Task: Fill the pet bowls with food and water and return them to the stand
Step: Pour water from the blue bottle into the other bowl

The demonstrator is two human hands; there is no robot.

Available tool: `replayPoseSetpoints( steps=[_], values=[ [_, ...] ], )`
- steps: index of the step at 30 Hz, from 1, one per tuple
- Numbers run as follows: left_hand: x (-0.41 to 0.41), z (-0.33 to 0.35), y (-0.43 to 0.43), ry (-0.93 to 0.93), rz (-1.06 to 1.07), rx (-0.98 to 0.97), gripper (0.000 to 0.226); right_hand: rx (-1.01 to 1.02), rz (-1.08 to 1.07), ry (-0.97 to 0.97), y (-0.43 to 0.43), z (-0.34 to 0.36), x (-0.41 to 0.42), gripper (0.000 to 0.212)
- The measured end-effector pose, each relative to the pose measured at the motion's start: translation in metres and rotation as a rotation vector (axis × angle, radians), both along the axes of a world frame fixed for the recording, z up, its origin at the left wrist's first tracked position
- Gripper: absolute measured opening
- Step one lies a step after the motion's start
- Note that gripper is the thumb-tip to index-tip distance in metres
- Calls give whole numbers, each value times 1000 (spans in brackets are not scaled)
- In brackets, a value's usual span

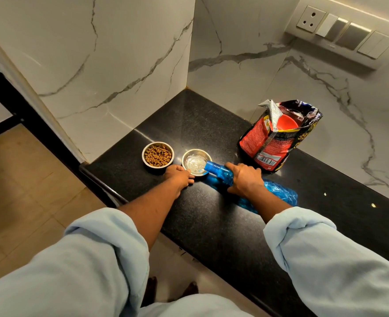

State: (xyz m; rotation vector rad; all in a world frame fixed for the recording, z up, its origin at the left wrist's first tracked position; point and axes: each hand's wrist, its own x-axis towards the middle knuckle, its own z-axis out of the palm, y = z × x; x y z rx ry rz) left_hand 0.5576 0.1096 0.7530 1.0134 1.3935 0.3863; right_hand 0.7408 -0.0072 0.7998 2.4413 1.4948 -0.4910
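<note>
Black speckled surface (211, 225) ran into a marble-walled corner; wooden floor (17, 191) lay at far left, a socket and switch panel (342, 35) high on the right wall.

Two steel bowls stood side by side near the surface's left end, close but apart. The left bowl (158, 154) held brown kibble. The right bowl (196, 162) held a shallow pool of water, glinting.

Left hand (180, 177) reached forward, arm straight, fingertips curled against the near rim of the right bowl, steadying it; it pressed the rim rather than closing round it.

Right hand (245, 178) was wrapped round the neck of one blue plastic bottle (278, 194), tipped nearly flat, its mouth over the right bowl's near-right rim. The forearm hid part of the bottle's body.

One open red-and-black food bag (278, 138) stood upright behind the right hand, a red scoop (287, 124) visible inside its mouth. Both sleeves were pale blue, rolled at the forearm.
</note>
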Motion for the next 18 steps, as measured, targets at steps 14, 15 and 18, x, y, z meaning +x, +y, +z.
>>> replayPoseSetpoints(
  steps=[14, 15, 18],
  values=[
    [-1, 5, -1, -9, -20, -6, 8, -11, -6, 6, -3, 4, -4, 84],
    [-1, 5, 0, -9, -21, -7, 7, -9, -5, 5, -4, 4, -4, 84],
    [-2, 4, 0, -9, -24, -8, 6, -5, -1, 3, -5, 4, -3, 84]
  ],
)
